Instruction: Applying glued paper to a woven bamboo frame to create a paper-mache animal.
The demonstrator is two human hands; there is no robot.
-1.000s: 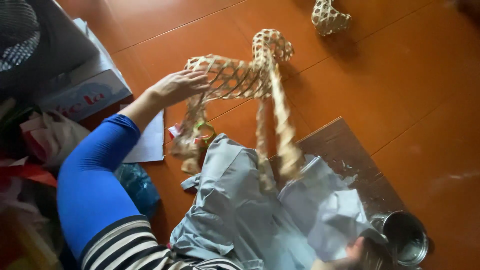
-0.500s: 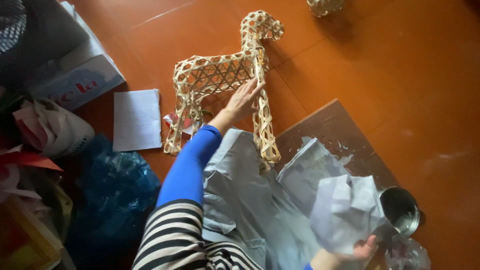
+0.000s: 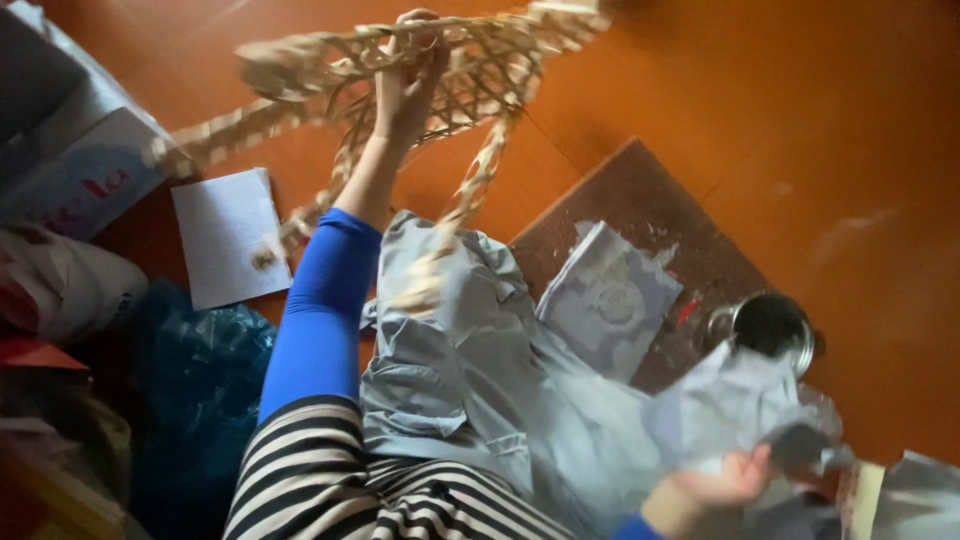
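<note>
Above the grey cloth (image 3: 450, 380), the left hand (image 3: 405, 85) grips the woven bamboo animal frame (image 3: 400, 70), lifted off the floor. Lower right, the right hand (image 3: 715, 485) clutches crumpled grey paper (image 3: 730, 400) beside a metal tin (image 3: 770, 325).

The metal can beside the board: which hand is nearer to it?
Right. The right hand sits just below the metal can, holding grey paper. The left hand grips the woven frame, far off.

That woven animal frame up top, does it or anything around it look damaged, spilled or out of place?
No damage shows: the woven frame is blurred, gripped by the left hand. The brown board carries pale smears and specks near the metal tin. The right hand holds crumpled grey paper.
</note>
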